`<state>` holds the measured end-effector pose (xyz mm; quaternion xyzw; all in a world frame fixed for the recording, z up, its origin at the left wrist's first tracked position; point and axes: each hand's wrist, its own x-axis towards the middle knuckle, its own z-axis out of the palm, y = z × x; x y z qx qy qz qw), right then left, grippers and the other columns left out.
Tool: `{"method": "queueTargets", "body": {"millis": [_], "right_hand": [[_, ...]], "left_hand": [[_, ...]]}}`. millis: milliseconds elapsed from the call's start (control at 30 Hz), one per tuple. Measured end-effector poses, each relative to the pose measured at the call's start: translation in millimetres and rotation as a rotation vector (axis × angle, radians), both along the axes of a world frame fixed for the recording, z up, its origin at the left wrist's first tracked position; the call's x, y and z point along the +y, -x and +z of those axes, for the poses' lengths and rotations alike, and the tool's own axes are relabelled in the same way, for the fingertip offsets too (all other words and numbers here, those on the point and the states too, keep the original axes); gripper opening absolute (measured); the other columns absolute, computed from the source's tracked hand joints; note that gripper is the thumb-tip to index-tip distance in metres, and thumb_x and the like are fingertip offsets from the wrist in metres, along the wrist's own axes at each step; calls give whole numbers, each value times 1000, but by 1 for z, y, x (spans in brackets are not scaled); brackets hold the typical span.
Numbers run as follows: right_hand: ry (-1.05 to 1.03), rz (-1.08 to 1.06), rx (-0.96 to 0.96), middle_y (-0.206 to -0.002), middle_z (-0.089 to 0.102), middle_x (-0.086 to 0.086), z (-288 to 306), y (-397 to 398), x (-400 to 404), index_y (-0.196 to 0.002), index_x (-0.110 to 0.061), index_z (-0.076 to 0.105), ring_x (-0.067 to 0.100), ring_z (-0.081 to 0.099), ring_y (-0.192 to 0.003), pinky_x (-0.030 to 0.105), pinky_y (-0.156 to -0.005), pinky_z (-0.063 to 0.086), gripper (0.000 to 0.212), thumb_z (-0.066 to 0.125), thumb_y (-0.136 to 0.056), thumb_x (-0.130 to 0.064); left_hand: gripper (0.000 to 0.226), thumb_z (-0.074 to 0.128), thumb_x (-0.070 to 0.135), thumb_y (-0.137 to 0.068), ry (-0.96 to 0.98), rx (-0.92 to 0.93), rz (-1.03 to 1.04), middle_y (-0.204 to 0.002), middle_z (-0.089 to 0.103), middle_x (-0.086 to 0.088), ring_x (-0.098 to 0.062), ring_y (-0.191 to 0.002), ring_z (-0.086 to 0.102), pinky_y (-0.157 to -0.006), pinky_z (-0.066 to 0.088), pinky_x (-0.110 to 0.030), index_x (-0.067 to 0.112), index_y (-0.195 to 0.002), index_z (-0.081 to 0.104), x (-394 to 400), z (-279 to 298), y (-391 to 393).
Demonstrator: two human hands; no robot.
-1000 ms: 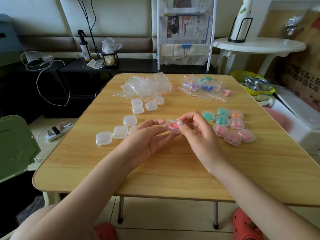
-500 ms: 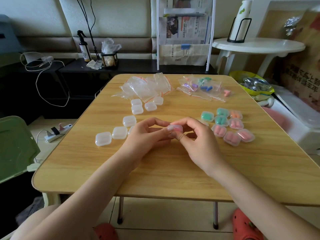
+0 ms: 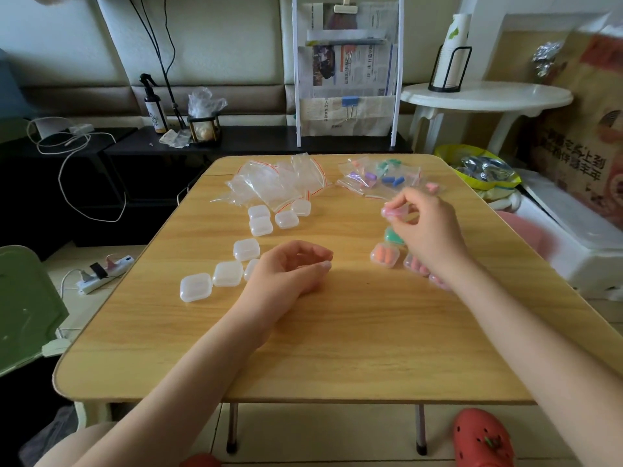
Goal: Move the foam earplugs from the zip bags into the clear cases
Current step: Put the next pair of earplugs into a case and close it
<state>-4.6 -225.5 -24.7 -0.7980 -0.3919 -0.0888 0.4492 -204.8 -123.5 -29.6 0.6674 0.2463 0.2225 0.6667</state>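
The filled case (image 3: 391, 212), a small clear box with pink earplugs showing through it, is pinched in the fingers (image 3: 403, 205) of the right hand (image 3: 424, 227), held above the counter (image 3: 337, 332) over the far edge of the cluster of finished cases (image 3: 385, 255). The step in hand looks to be setting it down among them. To do it well, lower it flat into a bare spot beside the orange-filled case rather than on top of one, with the lid side up, and let go only once the base touches the wood, since a case this light will likely skid or tip if dropped. A light press on the lid would confirm that it is snapped closed; from here I cannot tell whether it is.

The left hand (image 3: 293, 267) rests on the counter with its fingers loosely curled and holding nothing, just beside the row of empty cases (image 3: 229, 274), well placed to take the next one. The zip bags with earplugs (image 3: 381, 176) lie at the far right, near the right hand, and the emptied bags (image 3: 279, 180) sit far left of them
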Motion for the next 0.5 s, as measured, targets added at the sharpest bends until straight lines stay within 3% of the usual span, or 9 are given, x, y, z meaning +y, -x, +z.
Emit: {"method": "queueTargets", "body": {"millis": [100,167,367,500], "right_hand": [[120,-73,-100,-85,64,-1,4,-24,6,-82,-16,60,24,59,-78,37,-66,52,8,65,-86,-10],[194,-72,-64,-85,61,-3,4,-31,11,-83,-15,61,23,58,-86,38,-75,51,8,64,-85,-7],[331,-96,9,-81,64,2,0,-31,17,-84,-12,66,19,60,-80,28,-70,46,8,59,-86,-13],[365,-143,-50,-78,66,7,3,-30,19,-81,-9,69,22,59,-74,27,-64,42,17,53,-88,-12]], "left_hand": [[14,66,5,-85,-13,10,10,-103,71,-10,-15,-86,59,-95,49,-43,18,-82,68,1,2,1],[15,65,5,-85,-21,11,13,-104,70,-13,-16,-86,58,-96,47,-45,19,-80,68,1,3,1],[21,67,6,-84,-34,16,8,-101,71,-12,-17,-87,59,-94,48,-46,24,-73,69,2,5,3],[21,64,3,-85,-46,5,21,-98,73,-5,-18,-91,62,-93,49,-44,22,-76,67,1,4,3]]}}
